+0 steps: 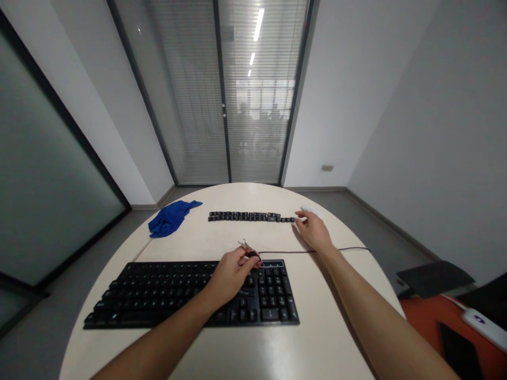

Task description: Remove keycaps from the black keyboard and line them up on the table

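Grasping a wire tool (253, 255) in left fingers (236, 254) over keyboard (170, 290); holding right fingers (304, 214), nearer, at right end of crosswise keycaps (250, 217); cannot tell if gripping any.

Dim lt, soft shdws, edge distort'n

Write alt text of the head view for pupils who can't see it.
The left hand holds a wire keycap puller over a black keyboard; the right hand is at the right end of aligned keycaps. A blue cloth lies at left.
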{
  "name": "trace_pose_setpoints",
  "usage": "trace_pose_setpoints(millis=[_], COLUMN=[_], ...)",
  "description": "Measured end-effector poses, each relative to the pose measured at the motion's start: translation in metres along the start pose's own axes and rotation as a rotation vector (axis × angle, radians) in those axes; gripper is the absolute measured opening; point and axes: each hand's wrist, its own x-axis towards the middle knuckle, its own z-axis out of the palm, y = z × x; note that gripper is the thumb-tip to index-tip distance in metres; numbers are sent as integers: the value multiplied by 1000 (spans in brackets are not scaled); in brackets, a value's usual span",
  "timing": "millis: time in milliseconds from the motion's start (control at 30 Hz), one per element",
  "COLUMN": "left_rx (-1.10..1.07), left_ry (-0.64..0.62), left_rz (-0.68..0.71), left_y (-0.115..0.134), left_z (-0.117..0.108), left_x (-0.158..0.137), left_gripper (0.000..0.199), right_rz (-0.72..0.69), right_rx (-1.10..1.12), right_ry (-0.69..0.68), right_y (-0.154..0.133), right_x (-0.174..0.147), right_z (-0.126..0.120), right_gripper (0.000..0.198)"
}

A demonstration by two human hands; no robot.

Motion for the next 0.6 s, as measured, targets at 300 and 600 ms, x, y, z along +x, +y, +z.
trace_pose_setpoints(millis=[300,600], left_rx=[371,137], left_ry=[-26,-25], left_rz=[215,66], left_y=[10,1], left_z=[7,8], left_x=[-4,0], left_gripper=[17,18], right_rz=[-244,-326], right_rx=[148,404], right_ry=[-454,-975], right_y=[-52,-91], right_x=[-20,-41], right_z=[-39,-49], right_gripper=[26,23])
